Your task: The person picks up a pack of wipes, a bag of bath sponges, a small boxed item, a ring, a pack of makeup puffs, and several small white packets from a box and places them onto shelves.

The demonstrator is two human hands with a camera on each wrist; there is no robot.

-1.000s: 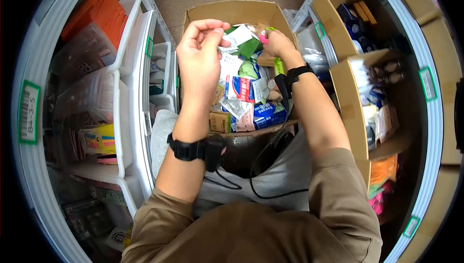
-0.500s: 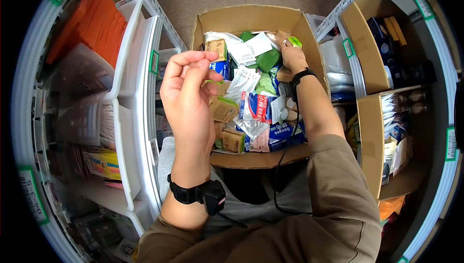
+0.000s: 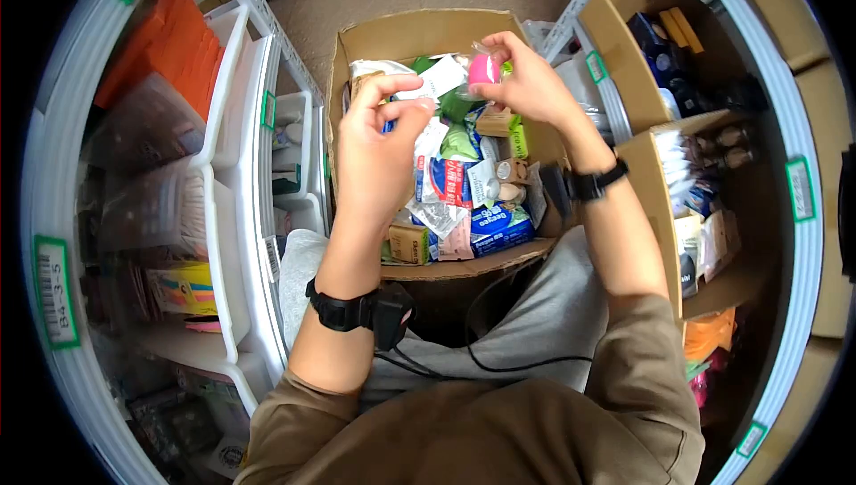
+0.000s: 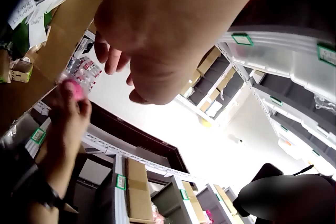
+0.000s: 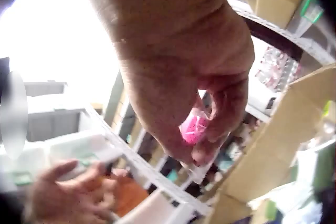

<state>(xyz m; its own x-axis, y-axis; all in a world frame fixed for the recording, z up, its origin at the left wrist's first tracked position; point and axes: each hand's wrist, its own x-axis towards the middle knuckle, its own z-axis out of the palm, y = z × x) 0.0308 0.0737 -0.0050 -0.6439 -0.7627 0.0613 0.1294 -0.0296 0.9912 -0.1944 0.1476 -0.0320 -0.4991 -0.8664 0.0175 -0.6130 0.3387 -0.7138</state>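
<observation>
One pink wrapped item (image 3: 483, 70) is pinched by the right hand (image 3: 535, 88) near the far right corner of the carton (image 3: 419, 36); left hand (image 3: 379, 160) empty, fingers loosely bent. Light, uncrushing pinch advised.

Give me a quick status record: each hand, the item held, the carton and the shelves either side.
left hand: left hand raised over the carton, fingers loosely curled, holding nothing
right hand: right hand pinching the pink item
item held: pink item in clear wrapping, above the carton's far part
carton: open carton between the person's legs and the far floor
carton contents: red-and-blue packet, blue packet, white paper, among others
left shelf: orange stack
right shelf: open cardboard boxes
</observation>
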